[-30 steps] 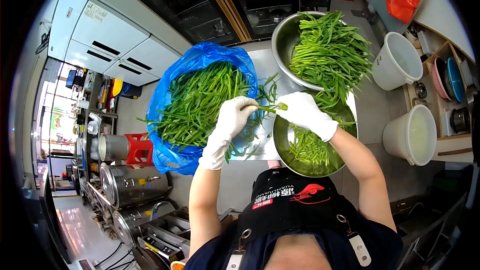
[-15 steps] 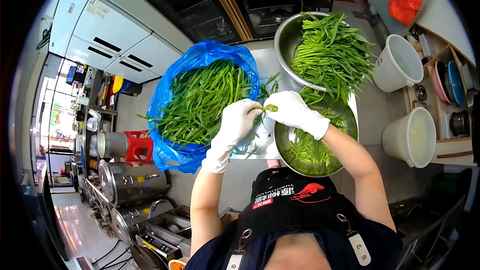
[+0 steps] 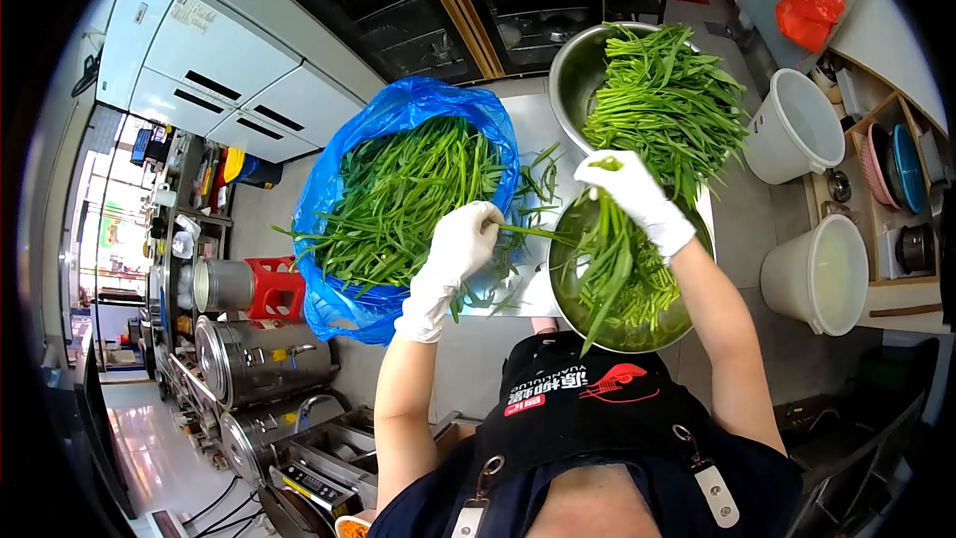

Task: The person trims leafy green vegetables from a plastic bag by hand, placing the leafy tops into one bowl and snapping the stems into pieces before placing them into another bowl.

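Note:
Both hands wear white gloves. My left hand (image 3: 463,241) pinches a single leafy green stalk (image 3: 530,231), probably water spinach, which points right. My right hand (image 3: 637,201) is closed around a bunch of leafy green stalks (image 3: 609,264); their leaves hang down over the lower metal bowl (image 3: 564,301). Inside that bowl lie short cut-looking green pieces (image 3: 652,299), partly hidden by the bunch. Left of my left hand, a blue plastic bag (image 3: 311,284) is full of long leafy greens (image 3: 408,209). Behind my right hand, an upper metal bowl (image 3: 570,95) holds a heap of aligned stalks (image 3: 662,105).
Loose leaves (image 3: 538,184) lie on the metal table (image 3: 528,125) between bag and bowls. On the right stand two white buckets, one farther (image 3: 794,130) and one nearer (image 3: 817,274). Large steel pots (image 3: 269,364) and a red stool (image 3: 277,289) are at left.
My hands were together over the table and have moved apart. The right hand has gone right, over the lower bowl, with a bunch now hanging visibly from it. The left has shifted slightly left.

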